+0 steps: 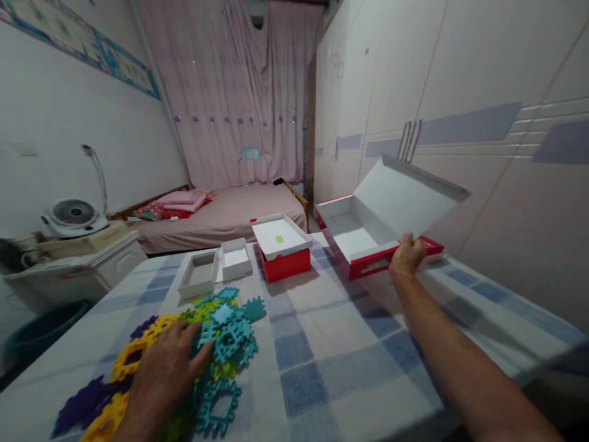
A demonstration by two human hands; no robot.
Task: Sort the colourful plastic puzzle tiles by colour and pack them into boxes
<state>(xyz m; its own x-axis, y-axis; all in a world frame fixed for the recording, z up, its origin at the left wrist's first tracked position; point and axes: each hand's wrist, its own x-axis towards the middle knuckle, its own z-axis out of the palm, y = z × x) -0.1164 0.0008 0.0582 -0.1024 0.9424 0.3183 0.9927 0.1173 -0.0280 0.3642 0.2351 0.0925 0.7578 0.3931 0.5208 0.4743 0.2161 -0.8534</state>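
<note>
My right hand grips the near right edge of a large red box with a white inside. The box's white lid is swung up and leans back to the right; the box seems tilted or slightly raised. My left hand rests on a pile of toothed interlocking plastic pieces, fingers forward and thumb apart. Teal pieces lie to its right, yellow pieces and purple pieces to its left, and green pieces ahead and partly under it. The undersides of its fingers are hidden.
Beyond the pile stand a shallow grey-white tray, a small white box and a red box with its white lid lying askew on top. A checked cloth covers the table. A wardrobe rises along the right; a bed is behind.
</note>
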